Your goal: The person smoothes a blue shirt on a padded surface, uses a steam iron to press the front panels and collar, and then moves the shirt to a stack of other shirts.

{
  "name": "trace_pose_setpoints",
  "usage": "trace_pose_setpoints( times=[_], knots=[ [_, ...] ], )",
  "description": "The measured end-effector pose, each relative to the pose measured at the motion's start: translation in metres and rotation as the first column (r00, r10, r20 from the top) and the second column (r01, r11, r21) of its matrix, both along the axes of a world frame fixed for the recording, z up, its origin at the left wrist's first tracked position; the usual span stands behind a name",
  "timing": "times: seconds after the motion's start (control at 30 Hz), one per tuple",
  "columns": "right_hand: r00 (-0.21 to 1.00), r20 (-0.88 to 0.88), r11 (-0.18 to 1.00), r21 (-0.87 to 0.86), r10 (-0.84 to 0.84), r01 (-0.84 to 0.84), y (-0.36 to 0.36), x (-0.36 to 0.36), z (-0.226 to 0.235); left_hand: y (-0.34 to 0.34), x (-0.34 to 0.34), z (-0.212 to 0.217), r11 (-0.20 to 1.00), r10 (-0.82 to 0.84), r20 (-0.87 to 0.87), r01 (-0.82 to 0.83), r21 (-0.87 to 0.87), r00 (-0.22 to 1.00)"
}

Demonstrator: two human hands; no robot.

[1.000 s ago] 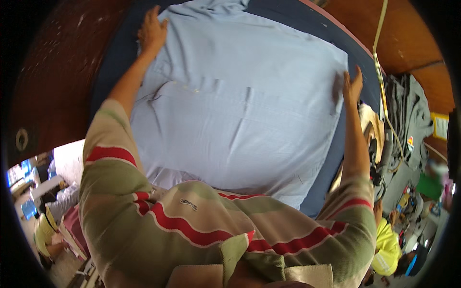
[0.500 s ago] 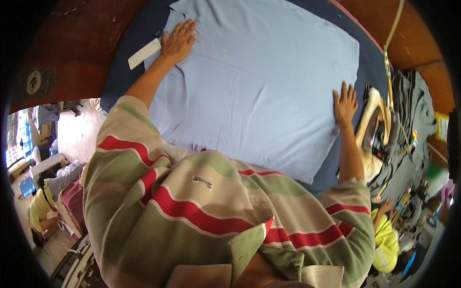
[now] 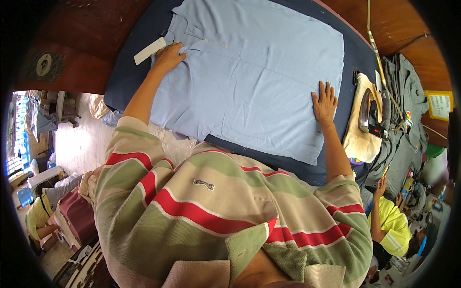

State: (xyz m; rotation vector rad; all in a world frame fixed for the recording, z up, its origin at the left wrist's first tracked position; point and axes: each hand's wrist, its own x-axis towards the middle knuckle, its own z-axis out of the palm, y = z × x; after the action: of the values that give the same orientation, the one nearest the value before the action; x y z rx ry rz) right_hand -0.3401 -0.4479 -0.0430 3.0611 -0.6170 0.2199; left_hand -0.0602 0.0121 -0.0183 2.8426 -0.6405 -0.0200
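A light blue shirt (image 3: 259, 72) lies spread on the dark blue table cover (image 3: 357, 55), its neckline and short buttoned placket at the left. My left hand (image 3: 169, 57) rests on the shirt's near shoulder, beside the neck opening; its fingers are slightly bent over the cloth. Next to it, a white hang tag (image 3: 149, 51) sticks out past the garment. Toward the hem, on the right, my right hand (image 3: 325, 103) lies flat on the fabric with fingers apart. Small creases run across the middle of the shirt.
Right of the shirt, an iron (image 3: 370, 115) sits on a beige cloth pad (image 3: 354, 137), its cord rising along a pole (image 3: 376, 53). Dark grey garments (image 3: 406, 105) are piled beyond. A person in a yellow top (image 3: 391, 225) is at the lower right, another (image 3: 38, 216) at the lower left.
My left hand has come nearer to me, and the neckline and placket show more plainly. My right hand sits further left in view, and the shirt's near edge has shifted.
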Motion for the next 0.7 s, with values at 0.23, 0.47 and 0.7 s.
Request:
trace_pose_setpoints(
  times=[0.23, 0.47, 0.7],
  knots=[
    [0.999, 0.029, 1.0, -0.015, 0.02, -0.02, -0.001, 0.001, 0.0, -0.005, 0.0, -0.018, 0.971, 0.188, 0.155, -0.16, -0.179, 0.97],
    [0.999, 0.027, 1.0, -0.017, 0.024, -0.024, 0.002, 0.0, -0.002, -0.009, 0.03, -0.019, 0.864, 0.108, -0.198, -0.19, -0.466, 0.974],
    [0.999, 0.037, 1.0, -0.021, 0.021, -0.02, -0.003, -0.003, -0.002, -0.018, 0.003, -0.019, 0.98, 0.131, 0.183, -0.1, -0.173, 0.974]
  ],
)
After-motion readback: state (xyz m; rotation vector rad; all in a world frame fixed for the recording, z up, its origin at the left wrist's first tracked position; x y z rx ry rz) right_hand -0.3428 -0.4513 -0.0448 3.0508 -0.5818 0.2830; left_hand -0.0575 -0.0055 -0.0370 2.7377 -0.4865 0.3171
